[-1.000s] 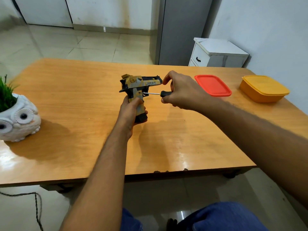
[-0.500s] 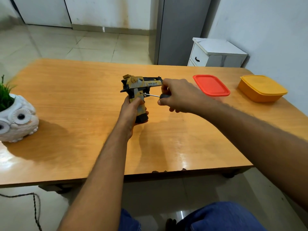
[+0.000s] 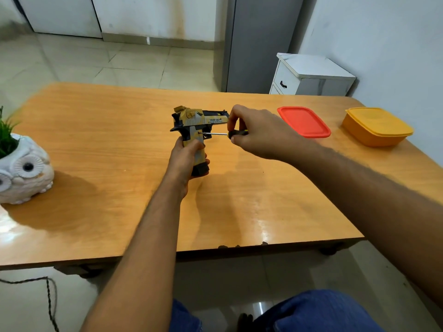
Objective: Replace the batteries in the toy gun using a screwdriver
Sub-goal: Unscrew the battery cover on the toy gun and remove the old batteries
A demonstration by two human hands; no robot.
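Basically, the toy gun [image 3: 196, 130] sits upright near the middle of the table [image 3: 96, 144], butt down on the wood, so the table takes the push. The left hand [image 3: 185, 161] is wrapped round its handle from the near side, likely to keep it from twisting. The right hand [image 3: 254, 130] pinches the screwdriver [image 3: 227, 134] by its dark handle with curled fingers; the shaft lies level, its tip on the right face of the gun's handle, probably at the battery cover screw, too small to confirm. The cover looks not yet off. A red lid [image 3: 303, 122] and an orange box [image 3: 376, 127] sit far right, perhaps for parts. An owl planter [image 3: 24, 173] stands at the left.
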